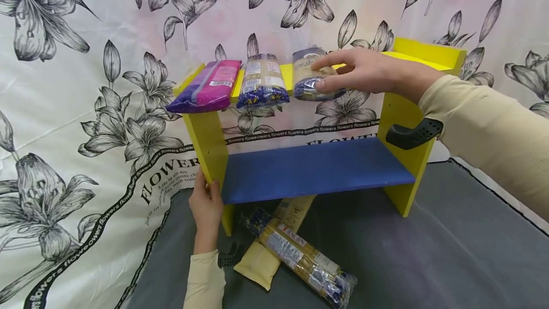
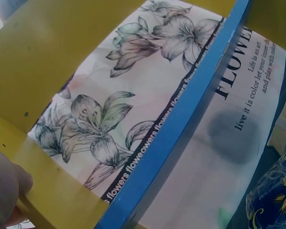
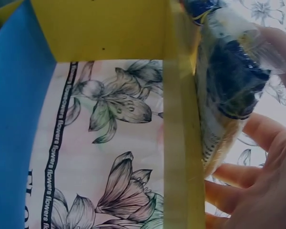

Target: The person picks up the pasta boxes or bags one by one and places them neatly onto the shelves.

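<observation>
Right hand at the third packet, left hand on the shelf

Take the opening above the blue board as the clock's centre, seen from the head camera. The third packet lies on the yellow top near 12 o'clock, its blue end jutting over the front edge. The right hand comes in from 1 o'clock, thumb and fingers spread apart, tips resting at the packet. At 8 o'clock the left hand pinches the edge of the left side panel.

Close beside the third packet, towards 11 o'clock, is a similar middle packet; at 10 o'clock a pink-and-purple packet takes the end of the row. Both overhang the front edge too. The raised yellow end stands at 2 o'clock, with the right wrist crossing in front of the top board and hiding part of it.

Below, at 6 o'clock, a long packet lies slantwise on the grey surface, across a beige packet at 7 o'clock and covering its middle. A black wrist mount sits between the left wrist and that beige packet. A flower-printed sheet hangs behind everything.
</observation>
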Available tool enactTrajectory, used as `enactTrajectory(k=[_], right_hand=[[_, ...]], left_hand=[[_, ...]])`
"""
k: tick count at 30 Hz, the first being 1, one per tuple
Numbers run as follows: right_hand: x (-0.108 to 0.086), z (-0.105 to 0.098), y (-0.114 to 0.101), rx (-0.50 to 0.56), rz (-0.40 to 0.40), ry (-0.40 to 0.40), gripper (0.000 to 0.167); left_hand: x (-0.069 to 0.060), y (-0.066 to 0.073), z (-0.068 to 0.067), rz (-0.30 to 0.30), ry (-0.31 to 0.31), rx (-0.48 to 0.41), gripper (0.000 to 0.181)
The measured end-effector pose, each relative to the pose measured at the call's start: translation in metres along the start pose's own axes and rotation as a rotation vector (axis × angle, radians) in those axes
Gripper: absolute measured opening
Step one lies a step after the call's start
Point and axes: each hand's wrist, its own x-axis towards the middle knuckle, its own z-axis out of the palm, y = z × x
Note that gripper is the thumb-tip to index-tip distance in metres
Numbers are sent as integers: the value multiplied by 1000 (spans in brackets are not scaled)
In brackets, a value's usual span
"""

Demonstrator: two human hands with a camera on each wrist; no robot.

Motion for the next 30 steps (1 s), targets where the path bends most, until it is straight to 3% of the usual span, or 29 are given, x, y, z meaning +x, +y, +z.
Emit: enactTrajectory(k=[9, 16, 30], right_hand=[[2, 7, 10, 116, -72, 3, 66], [2, 11, 9, 85, -68, 41, 65], [-2, 10, 6, 52, -26, 83, 67]], left_hand=[[-4, -3, 1, -17, -8, 22, 47], [-3, -2, 1, -38, -9, 17, 49], [0, -2, 1, -19, -8, 9, 49]])
